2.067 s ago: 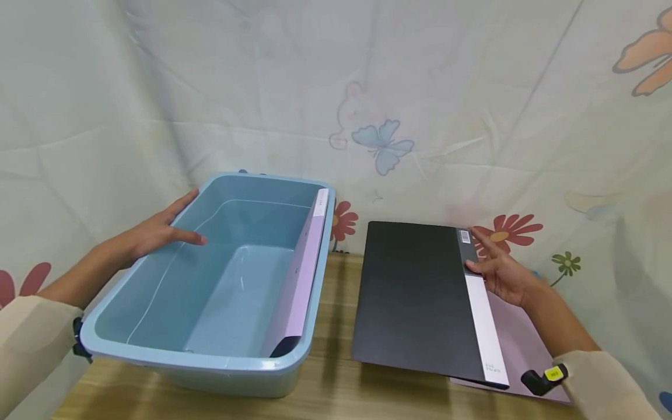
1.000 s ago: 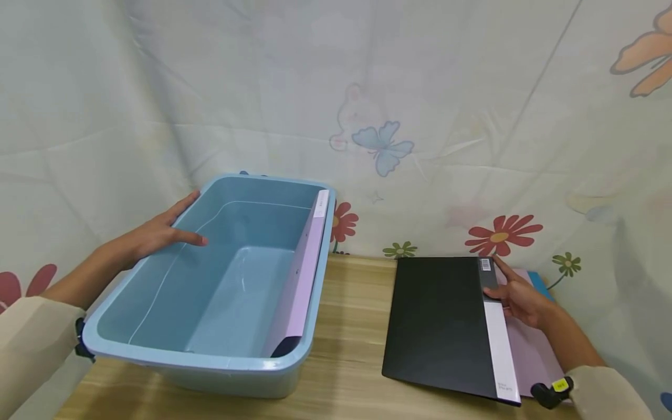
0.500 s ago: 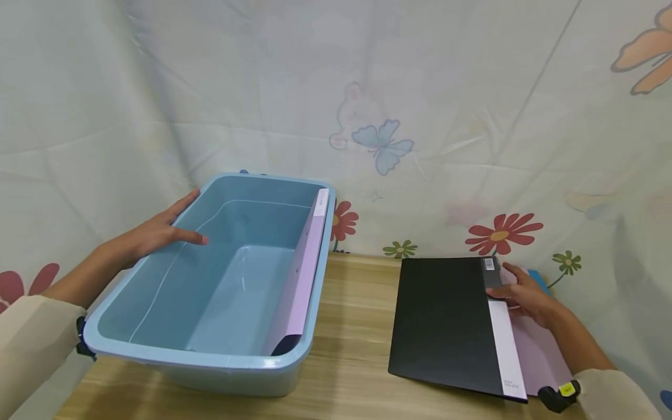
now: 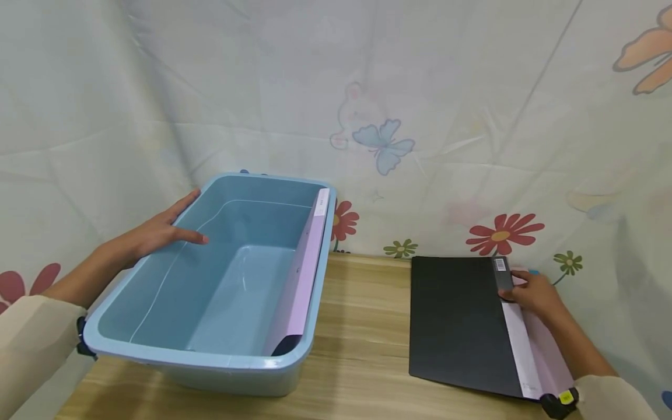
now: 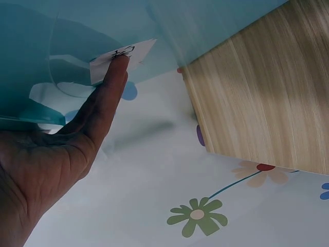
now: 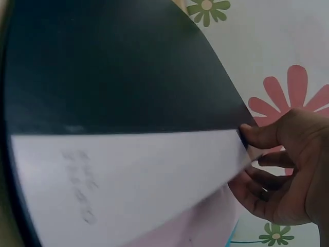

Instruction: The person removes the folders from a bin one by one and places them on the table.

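A blue plastic tub [image 4: 210, 357] stands at the left of the table. My left hand [image 4: 156, 232] holds its left rim, thumb inside and fingers stretched along the outer wall, beside a handwritten white label [image 5: 97, 69]. Upright against the tub's right inner side leans a lilac file folder [image 4: 303, 274]. On the right, my right hand [image 4: 538, 296] pinches the spine edge of a black file folder [image 4: 457, 326], thumb on top and fingers underneath. The folder has a white spine strip [image 6: 118, 175] and a barcode sticker. It overlaps another lilac folder [image 4: 548, 350] below it.
A blue edge [image 4: 534, 272] peeks out behind the lilac folder at the right. Wood-grain table [image 4: 357, 326] shows between tub and folders. A white curtain [image 4: 446, 105] printed with flowers and a butterfly hangs right behind the table.
My right hand has carried the black folder right and lower over the lilac folder, covering more of it. My left hand and the tub have stayed in place.
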The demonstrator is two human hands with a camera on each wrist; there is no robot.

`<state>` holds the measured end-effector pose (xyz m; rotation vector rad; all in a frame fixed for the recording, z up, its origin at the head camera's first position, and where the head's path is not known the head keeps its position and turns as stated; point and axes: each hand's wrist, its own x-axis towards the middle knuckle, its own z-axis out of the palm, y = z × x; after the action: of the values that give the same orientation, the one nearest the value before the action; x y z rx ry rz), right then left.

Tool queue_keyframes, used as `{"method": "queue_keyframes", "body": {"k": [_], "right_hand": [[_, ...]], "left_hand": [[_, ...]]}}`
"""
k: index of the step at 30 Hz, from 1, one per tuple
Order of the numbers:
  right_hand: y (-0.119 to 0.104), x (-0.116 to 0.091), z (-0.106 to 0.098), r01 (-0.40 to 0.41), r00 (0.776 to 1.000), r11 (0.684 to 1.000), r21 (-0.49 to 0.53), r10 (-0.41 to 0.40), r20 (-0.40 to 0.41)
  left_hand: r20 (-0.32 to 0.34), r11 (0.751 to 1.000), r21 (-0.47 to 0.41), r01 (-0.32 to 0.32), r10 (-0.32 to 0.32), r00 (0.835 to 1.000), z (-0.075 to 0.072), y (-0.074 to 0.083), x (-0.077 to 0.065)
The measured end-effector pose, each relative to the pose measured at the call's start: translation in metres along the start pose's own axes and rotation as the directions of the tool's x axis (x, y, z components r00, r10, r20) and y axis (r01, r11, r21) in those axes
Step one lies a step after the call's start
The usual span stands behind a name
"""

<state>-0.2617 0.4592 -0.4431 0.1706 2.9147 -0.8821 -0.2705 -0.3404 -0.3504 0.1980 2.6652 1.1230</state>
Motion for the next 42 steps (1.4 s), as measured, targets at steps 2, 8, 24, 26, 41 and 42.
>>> {"method": "queue_keyframes", "body": {"k": [2,8,24,26,41,42], "right_hand": [[0.002,0.001,0.002,0.024,0.999,0.998,-0.064,-0.027,-0.047],[-0.001,-0.004,0.017,0.055,0.974,0.983,-0.175,-0.092,-0.207],[-0.048,-0.023,0.068,0.189,0.981,0.897,-0.4,-0.189,0.04],[-0.05,-0.024,0.07,0.175,0.985,0.895,-0.409,-0.16,0.072],[-0.048,-0.023,0.07,0.151,0.987,0.897,-0.415,-0.11,0.12],[-0.048,-0.023,0.07,0.146,0.987,0.898,-0.415,-0.104,0.122]], "left_hand": [[-0.002,1.0,-0.002,0.001,-0.001,1.0,0.0,0.0,-0.001],[-0.009,1.0,0.019,-0.011,0.012,1.0,0.0,0.0,-0.003],[-0.013,1.0,0.006,-0.006,0.006,1.0,0.0,-0.003,-0.002],[-0.01,1.0,0.001,-0.004,0.004,1.0,0.0,-0.003,-0.002],[0.001,1.0,-0.013,0.006,-0.006,1.0,-0.001,0.0,0.0],[0.001,1.0,-0.012,0.007,-0.007,1.0,-0.001,0.0,0.0]]}}
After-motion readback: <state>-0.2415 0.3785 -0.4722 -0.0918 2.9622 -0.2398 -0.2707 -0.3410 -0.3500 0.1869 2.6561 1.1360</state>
